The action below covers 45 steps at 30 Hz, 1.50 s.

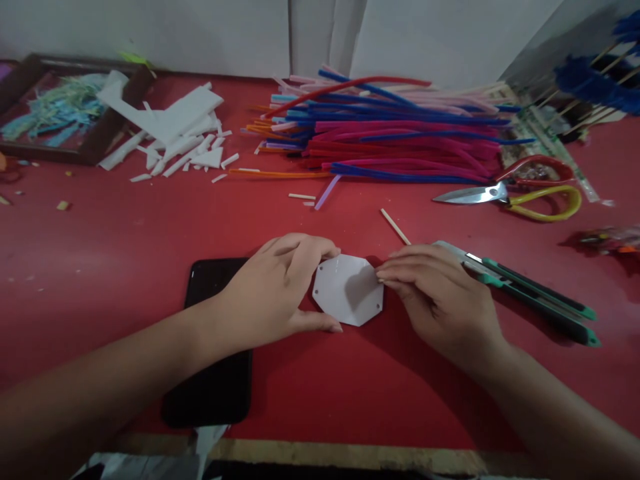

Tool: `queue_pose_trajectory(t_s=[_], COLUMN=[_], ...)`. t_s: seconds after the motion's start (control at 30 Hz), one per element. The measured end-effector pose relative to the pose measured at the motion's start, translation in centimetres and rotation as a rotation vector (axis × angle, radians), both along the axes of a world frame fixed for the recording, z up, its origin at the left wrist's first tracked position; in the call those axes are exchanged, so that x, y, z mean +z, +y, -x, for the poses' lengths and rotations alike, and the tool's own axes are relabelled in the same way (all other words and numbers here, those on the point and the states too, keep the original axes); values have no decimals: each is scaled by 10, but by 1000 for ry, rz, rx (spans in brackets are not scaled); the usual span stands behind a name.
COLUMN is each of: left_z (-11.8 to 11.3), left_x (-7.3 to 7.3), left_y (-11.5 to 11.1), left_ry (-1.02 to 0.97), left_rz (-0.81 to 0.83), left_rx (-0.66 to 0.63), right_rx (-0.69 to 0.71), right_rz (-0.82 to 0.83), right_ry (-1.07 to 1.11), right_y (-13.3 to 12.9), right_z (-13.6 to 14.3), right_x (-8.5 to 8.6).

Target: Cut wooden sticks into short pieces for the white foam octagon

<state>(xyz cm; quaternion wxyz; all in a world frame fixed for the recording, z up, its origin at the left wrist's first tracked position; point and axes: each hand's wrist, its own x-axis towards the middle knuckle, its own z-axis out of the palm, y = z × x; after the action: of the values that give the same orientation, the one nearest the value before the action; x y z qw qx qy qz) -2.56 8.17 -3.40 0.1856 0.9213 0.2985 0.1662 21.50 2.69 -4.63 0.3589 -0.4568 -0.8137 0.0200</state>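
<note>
A white eight-sided piece [345, 290] with small holes near its edge is on the red table between my hands. My left hand [280, 287] grips it from the left, fingers at the top edge and thumb at the lower edge. With thumb and fingers pinched together, my right hand [440, 293] is at the piece's right edge; what lies in the pinch is hidden. A thin wooden stick [395, 226] shows just beyond my right hand, its near end meeting the hand's outline.
A black phone [210, 393] lies under my left wrist. Right of my right hand are a green-black box cutter [540, 293] and scissors [507, 190]. Pipe cleaners [400, 133] are heaped at the back, white scraps [175, 127] and a brown-rimmed tray [95, 150] to the left.
</note>
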Motion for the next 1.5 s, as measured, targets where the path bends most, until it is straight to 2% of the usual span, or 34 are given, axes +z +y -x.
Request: queue_pose_trajectory(t_s=[0.4,0.6,0.8,1.03,1.17,1.27,1.5], left_z=[0,1,0,-2,-4,-5,-3], left_x=[1,3,11,6,7,9,10], left_y=[1,-1,-3,-3,-4,-4,-5], left_ry=[-1,21,49,129,143,132,93], left_rz=[6,-59,-108,-167,-127,-117,-128], left_rx=[1,-80,-58,62,9,-28,-113], right_rx=[-10,-18,53,178,206,174,-80], right_rz=[32,99,116,143,143,167,157], right_ry=[4,20,23,26,32,86,58], right_y=[2,0,-4,-11,-14,-14,-10], right_z=[0,1,2,9,10,8,1], right_x=[1,2,7,10,12,15,14])
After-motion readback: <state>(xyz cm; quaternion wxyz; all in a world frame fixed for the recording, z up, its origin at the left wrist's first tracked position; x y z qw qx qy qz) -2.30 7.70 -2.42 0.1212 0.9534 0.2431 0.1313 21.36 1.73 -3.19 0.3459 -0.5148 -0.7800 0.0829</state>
